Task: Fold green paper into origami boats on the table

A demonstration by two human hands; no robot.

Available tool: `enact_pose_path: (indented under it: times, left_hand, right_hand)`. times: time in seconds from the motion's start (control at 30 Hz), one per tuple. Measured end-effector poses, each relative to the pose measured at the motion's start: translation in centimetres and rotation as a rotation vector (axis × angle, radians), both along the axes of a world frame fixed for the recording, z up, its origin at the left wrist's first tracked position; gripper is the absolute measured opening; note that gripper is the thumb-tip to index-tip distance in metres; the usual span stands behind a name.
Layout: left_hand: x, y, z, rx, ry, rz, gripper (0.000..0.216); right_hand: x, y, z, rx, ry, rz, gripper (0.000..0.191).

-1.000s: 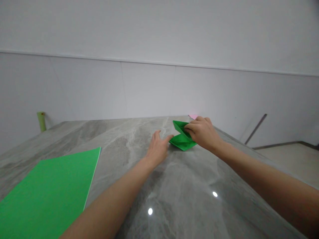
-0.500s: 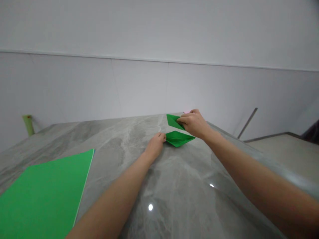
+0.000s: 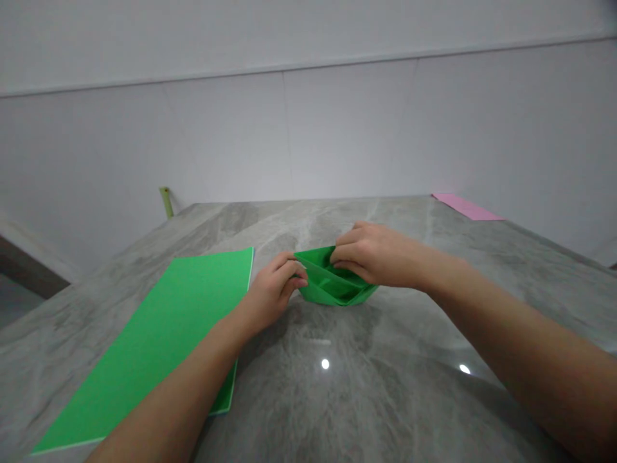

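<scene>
Though a gap parted the folded green papers (image 3: 321, 283) just before, they now meet on the table (image 3: 376, 399), apparently nested as one, left hand (image 3: 277, 283) pinching their left end, right hand (image 3: 376, 254) their far edge

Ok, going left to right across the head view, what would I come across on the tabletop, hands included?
Green sheets, left hand, folded green paper, right hand, pink sheet.

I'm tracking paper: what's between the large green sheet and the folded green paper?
In the head view, the left hand lies between the green sheet and folded paper.
</scene>
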State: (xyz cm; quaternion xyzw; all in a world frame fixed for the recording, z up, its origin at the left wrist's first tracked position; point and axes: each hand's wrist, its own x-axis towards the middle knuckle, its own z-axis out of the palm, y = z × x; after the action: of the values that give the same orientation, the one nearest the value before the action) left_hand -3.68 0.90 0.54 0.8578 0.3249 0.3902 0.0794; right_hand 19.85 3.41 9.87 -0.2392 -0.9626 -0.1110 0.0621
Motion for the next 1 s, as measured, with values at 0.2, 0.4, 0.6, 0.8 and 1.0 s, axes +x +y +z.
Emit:
enact_pose_path:
  times: [0.2, 0.4, 0.6, 0.8, 1.0]
  left_hand:
    - [0.7, 0.3, -0.7, -0.013, -0.049, -0.031, 0.007]
    - [0.6, 0.0, -0.7, -0.047, -0.042, -0.039, 0.009]
    - [0.6, 0.2, -0.3, -0.026, -0.033, -0.105, 0.01]
    - [0.3, 0.3, -0.3, -0.019, -0.041, -0.117, 0.008]
    - [0.3, 0.3, -0.4, -0.045, -0.058, -0.096, 0.005]
  right_hand:
    - [-0.1, 0.2, -1.2, -0.094, 0.052, 0.02, 0.024]
    - [-0.5, 0.2, -1.6, -0.135, 0.024, -0.004, 0.023]
    - [-0.1, 0.2, -1.1, -0.047, 0.048, -0.043, 0.025]
    - [-0.1, 0.2, -1.2, -0.06, -0.004, -0.047, 0.023]
    - [0.3, 0.1, -0.7, -0.019, 0.085, 0.003, 0.024]
